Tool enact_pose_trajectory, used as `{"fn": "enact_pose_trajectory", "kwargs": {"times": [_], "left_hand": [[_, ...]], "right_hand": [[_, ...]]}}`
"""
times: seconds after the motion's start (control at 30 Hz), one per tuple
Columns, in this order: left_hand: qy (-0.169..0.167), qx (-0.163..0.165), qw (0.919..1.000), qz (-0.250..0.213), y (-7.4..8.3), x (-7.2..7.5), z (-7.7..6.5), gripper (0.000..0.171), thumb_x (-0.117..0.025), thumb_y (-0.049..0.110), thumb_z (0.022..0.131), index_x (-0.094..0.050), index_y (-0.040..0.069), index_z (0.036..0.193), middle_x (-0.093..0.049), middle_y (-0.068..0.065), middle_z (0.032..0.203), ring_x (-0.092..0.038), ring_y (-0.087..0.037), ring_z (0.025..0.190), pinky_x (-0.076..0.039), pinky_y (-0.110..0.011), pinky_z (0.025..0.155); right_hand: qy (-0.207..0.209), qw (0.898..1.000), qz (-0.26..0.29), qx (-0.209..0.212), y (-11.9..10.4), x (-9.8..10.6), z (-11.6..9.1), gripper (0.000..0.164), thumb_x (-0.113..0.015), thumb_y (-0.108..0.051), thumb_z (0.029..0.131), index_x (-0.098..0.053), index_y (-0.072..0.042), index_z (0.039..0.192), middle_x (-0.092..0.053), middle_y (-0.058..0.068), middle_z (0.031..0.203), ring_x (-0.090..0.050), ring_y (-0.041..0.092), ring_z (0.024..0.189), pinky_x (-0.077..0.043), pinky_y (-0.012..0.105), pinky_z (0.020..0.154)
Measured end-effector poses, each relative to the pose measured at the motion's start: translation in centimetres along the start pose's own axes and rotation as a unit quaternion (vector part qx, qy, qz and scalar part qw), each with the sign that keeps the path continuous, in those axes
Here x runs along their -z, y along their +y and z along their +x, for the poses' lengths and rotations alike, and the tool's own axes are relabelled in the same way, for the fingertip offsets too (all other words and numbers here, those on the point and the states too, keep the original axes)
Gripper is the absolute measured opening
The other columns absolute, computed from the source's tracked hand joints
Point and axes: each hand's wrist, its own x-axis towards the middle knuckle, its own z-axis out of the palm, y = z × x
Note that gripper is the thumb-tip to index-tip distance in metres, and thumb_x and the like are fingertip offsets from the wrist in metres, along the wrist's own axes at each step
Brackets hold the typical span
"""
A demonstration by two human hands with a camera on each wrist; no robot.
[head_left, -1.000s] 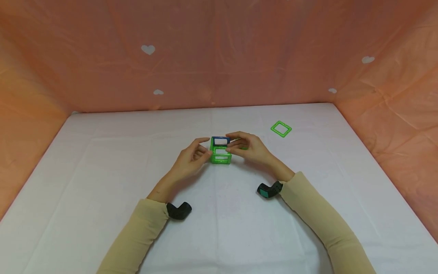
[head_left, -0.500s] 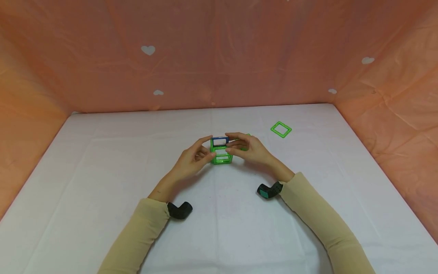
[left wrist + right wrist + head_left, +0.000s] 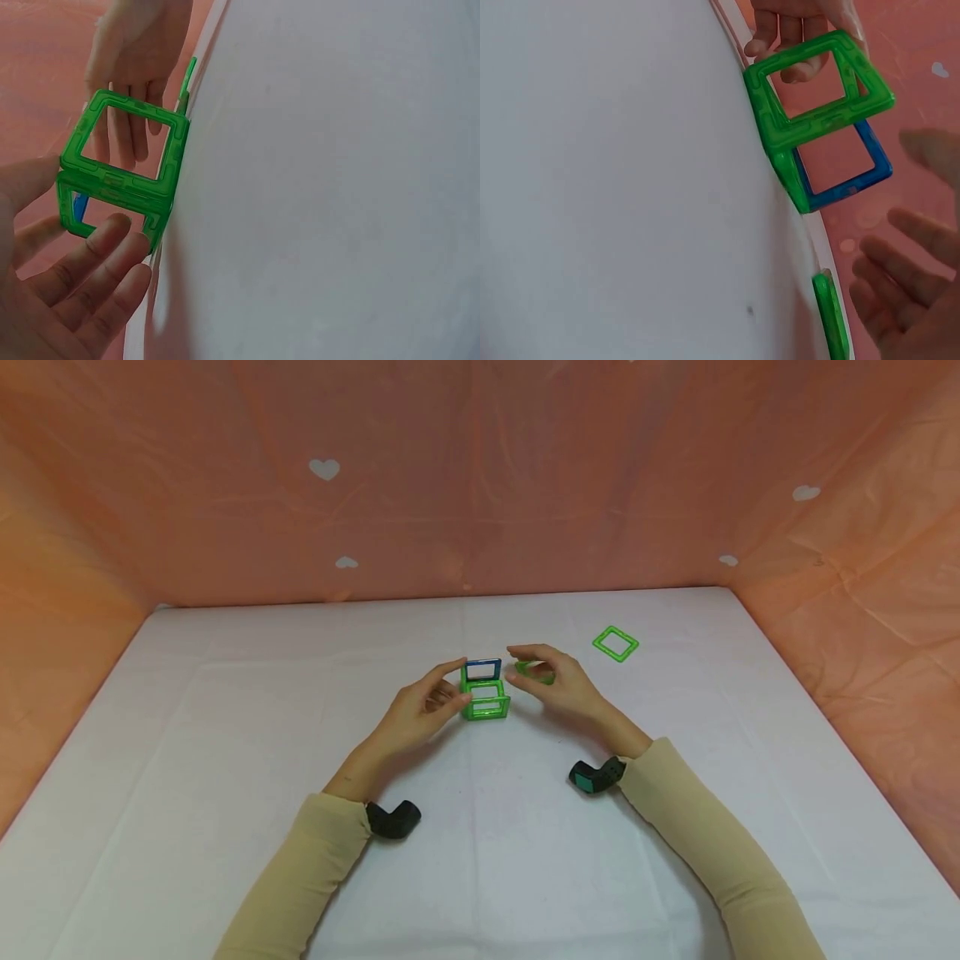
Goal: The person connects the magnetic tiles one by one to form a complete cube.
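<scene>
A small box-like build of green magnetic tiles (image 3: 487, 708) stands on the white cloth, its front tile (image 3: 124, 139) large in the left wrist view. A blue magnetic tile (image 3: 483, 670) stands upright at its back. My left hand (image 3: 416, 712) pinches the build's left side between thumb and index finger, the other fingers curled beside it. To the right of the build, my right hand (image 3: 558, 685) is apart from it, thumb and fingers spread and holding nothing. Behind that hand, a loose green tile (image 3: 546, 678) is partly hidden; the right wrist view has this tile (image 3: 831, 315) low on the cloth.
Another green square tile (image 3: 616, 644) lies flat farther back to the right. White cloth (image 3: 480, 860) covers the table. An orange sheet with pale hearts (image 3: 480, 485) rises behind it and along both sides.
My right hand has let go of the build and drawn off to the right, baring the blue tile's right edge. My left hand has closed in slightly and now grips the build's left side.
</scene>
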Motion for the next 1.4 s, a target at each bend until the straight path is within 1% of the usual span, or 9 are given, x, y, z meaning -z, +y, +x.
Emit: {"fn": "enact_pose_trajectory", "kwargs": {"times": [0.13, 0.23, 0.33, 0.4, 0.6, 0.8, 0.97, 1.13, 1.4], "left_hand": [[0.001, -0.003, 1.0, 0.009, 0.0, 0.0, 0.0, 0.052, -0.062, 0.019, 0.094, -0.045, 0.012, 0.142, -0.068, -0.013, 0.1, -0.065, -0.026, 0.091, -0.052, -0.041, 0.083], [0.0, -0.002, 0.9999, 0.014, 0.1, 0.0, 0.1, 0.052, -0.063, 0.02, 0.094, -0.045, 0.013, 0.143, -0.068, -0.012, 0.099, -0.065, -0.025, 0.091, -0.052, -0.041, 0.083], [-0.002, 0.001, 0.9999, 0.016, 0.1, 0.1, 0.0, 0.053, -0.062, 0.02, 0.094, -0.044, 0.013, 0.143, -0.068, -0.012, 0.099, -0.065, -0.025, 0.092, -0.052, -0.04, 0.082], [-0.004, 0.002, 0.9998, 0.018, 0.2, 0.1, 0.0, 0.053, -0.062, 0.021, 0.094, -0.044, 0.013, 0.144, -0.068, -0.011, 0.1, -0.065, -0.024, 0.092, -0.051, -0.04, 0.082], [-0.006, 0.002, 0.9999, 0.013, 0.2, 0.1, -0.1, 0.052, -0.061, 0.02, 0.095, -0.044, 0.012, 0.144, -0.068, -0.014, 0.101, -0.065, -0.026, 0.092, -0.051, -0.041, 0.083], [-0.005, 0.004, 0.9999, 0.013, 0.0, 0.0, 0.0, 0.052, -0.06, 0.02, 0.095, -0.043, 0.012, 0.143, -0.068, -0.015, 0.102, -0.065, -0.027, 0.092, -0.051, -0.043, 0.084], [-0.004, 0.003, 0.9999, 0.016, -0.1, 0.0, 0.1, 0.052, -0.06, 0.02, 0.095, -0.043, 0.011, 0.144, -0.068, -0.015, 0.102, -0.065, -0.027, 0.092, -0.052, -0.042, 0.084], [-0.004, 0.004, 0.9998, 0.017, 0.0, -0.1, 0.0, 0.052, -0.06, 0.02, 0.095, -0.043, 0.012, 0.144, -0.068, -0.014, 0.102, -0.065, -0.027, 0.092, -0.051, -0.042, 0.084], [-0.006, 0.005, 0.9999, 0.014, 0.2, -0.1, -0.1, 0.052, -0.06, 0.021, 0.096, -0.042, 0.012, 0.144, -0.068, -0.014, 0.102, -0.064, -0.027, 0.093, -0.051, -0.043, 0.084]], "right_hand": [[0.028, 0.999, -0.001, -0.026, 0.1, 0.4, -0.1, 0.049, -0.069, -0.025, 0.089, -0.055, -0.011, 0.134, -0.055, 0.01, 0.136, -0.06, 0.028, 0.109, -0.046, 0.044, 0.095], [0.036, 0.999, 0.0, -0.029, 0.2, 0.8, -0.1, 0.052, -0.071, -0.021, 0.087, -0.054, -0.009, 0.135, -0.051, 0.012, 0.138, -0.053, 0.029, 0.121, -0.04, 0.044, 0.104], [0.028, 0.999, 0.006, -0.035, 0.4, 1.1, 0.1, 0.055, -0.073, -0.018, 0.085, -0.053, -0.008, 0.136, -0.048, 0.013, 0.141, -0.044, 0.028, 0.132, -0.034, 0.043, 0.111], [0.019, 0.999, 0.009, -0.044, 0.5, 1.3, 0.2, 0.057, -0.074, -0.018, 0.085, -0.052, -0.008, 0.137, -0.046, 0.013, 0.143, -0.039, 0.028, 0.136, -0.032, 0.041, 0.112], [0.0, 0.997, -0.037, -0.064, 0.9, 1.6, 0.4, 0.062, -0.076, -0.019, 0.083, -0.051, -0.009, 0.138, -0.044, 0.013, 0.144, -0.039, 0.028, 0.136, -0.034, 0.04, 0.111], [-0.009, 0.994, -0.086, -0.072, 1.3, 1.6, 0.6, 0.063, -0.078, -0.023, 0.08, -0.053, -0.01, 0.137, -0.047, 0.012, 0.143, -0.039, 0.028, 0.135, -0.031, 0.043, 0.112], [-0.013, 0.994, -0.093, -0.055, 1.5, 1.6, 0.7, 0.063, -0.079, -0.02, 0.078, -0.055, -0.007, 0.134, -0.049, 0.014, 0.141, -0.039, 0.03, 0.135, -0.028, 0.045, 0.113], [-0.018, 0.994, -0.098, -0.041, 1.7, 1.6, 0.6, 0.058, -0.079, -0.015, 0.078, -0.057, -0.003, 0.131, -0.051, 0.016, 0.14, -0.04, 0.032, 0.134, -0.028, 0.047, 0.113], [-0.019, 0.992, -0.124, -0.019, 1.7, 1.7, 0.7, 0.054, -0.08, -0.014, 0.077, -0.061, -0.002, 0.127, -0.056, 0.016, 0.133, -0.048, 0.032, 0.126, -0.036, 0.046, 0.107]]}}
